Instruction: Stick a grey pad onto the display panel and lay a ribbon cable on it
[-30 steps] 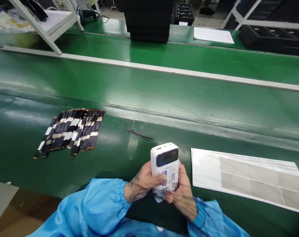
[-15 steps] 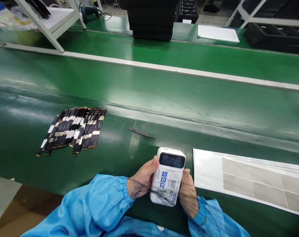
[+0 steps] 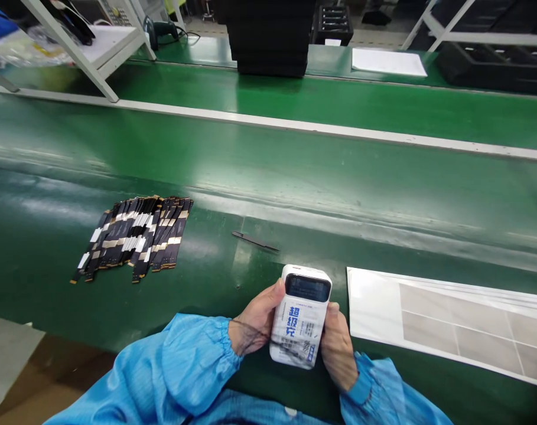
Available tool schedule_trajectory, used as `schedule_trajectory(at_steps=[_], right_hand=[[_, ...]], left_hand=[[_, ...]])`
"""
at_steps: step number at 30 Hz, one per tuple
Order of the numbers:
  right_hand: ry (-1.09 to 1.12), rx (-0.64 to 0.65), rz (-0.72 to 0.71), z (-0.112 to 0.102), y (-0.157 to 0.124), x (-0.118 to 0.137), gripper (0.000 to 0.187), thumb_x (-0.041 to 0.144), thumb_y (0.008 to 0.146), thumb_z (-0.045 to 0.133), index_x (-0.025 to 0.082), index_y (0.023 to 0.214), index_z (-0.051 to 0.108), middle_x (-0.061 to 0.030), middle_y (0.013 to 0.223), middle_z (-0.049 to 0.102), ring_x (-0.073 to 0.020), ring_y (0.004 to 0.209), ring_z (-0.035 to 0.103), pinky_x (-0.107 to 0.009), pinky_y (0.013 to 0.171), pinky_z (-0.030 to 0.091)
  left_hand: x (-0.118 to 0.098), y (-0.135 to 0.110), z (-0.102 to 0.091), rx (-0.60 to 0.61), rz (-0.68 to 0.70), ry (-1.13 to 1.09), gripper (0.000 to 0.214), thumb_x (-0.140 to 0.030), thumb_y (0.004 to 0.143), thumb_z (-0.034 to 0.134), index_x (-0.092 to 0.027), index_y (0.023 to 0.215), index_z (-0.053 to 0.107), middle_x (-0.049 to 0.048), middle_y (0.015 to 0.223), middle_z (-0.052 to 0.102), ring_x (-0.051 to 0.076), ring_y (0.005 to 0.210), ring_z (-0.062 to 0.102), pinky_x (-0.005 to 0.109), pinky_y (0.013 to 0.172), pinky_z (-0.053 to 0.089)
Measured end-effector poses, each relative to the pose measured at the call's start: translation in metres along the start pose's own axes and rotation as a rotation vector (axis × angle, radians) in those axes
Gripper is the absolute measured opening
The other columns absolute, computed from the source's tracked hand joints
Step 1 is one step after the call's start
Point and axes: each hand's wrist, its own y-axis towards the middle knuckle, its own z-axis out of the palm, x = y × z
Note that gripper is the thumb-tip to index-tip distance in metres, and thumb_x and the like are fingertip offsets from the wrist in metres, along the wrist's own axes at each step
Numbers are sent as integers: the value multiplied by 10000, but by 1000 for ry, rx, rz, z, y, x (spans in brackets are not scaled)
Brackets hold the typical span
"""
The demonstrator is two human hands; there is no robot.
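A white power bank (image 3: pixel 297 319) with a dark display at its top end and blue printed characters is held between both hands. My left hand (image 3: pixel 258 319) grips its left side, with the thumb along the edge by the display. On its right side, my right hand (image 3: pixel 338 345) is closed against the edge, and most of those fingers are hidden. A thin dark strand crosses my left wrist and the lower part of the power bank. Beyond it, dark tweezers (image 3: pixel 254 241) lie on the green work surface (image 3: pixel 215 283).
A pile of black flex cables (image 3: pixel 135 236) lies at left. Stacked white sheets with grey panels (image 3: pixel 463 324) are at right. Behind a pale rail (image 3: pixel 268 122) stand a black tray stack (image 3: pixel 272 41), a white board (image 3: pixel 389 61), black trays (image 3: pixel 494 68) and a white-framed stand (image 3: pixel 113 50).
The view has shifted slightly, so the surroundings sit a little lower. Both hands keep the same hold on the power bank.
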Motion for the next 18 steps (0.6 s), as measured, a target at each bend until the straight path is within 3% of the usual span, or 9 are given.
schedule_trajectory(at_steps=[18], right_hand=[[-18, -11, -4, 3, 2, 6, 621, 710, 889, 434, 153, 836, 702, -88, 759, 668, -213, 660, 620, -294, 569, 467]], left_hand=[[-6, 0, 12, -125, -45, -28, 763, -689, 466, 855, -141, 980, 721, 123, 982, 719, 348, 1064, 629, 471, 1026, 427]])
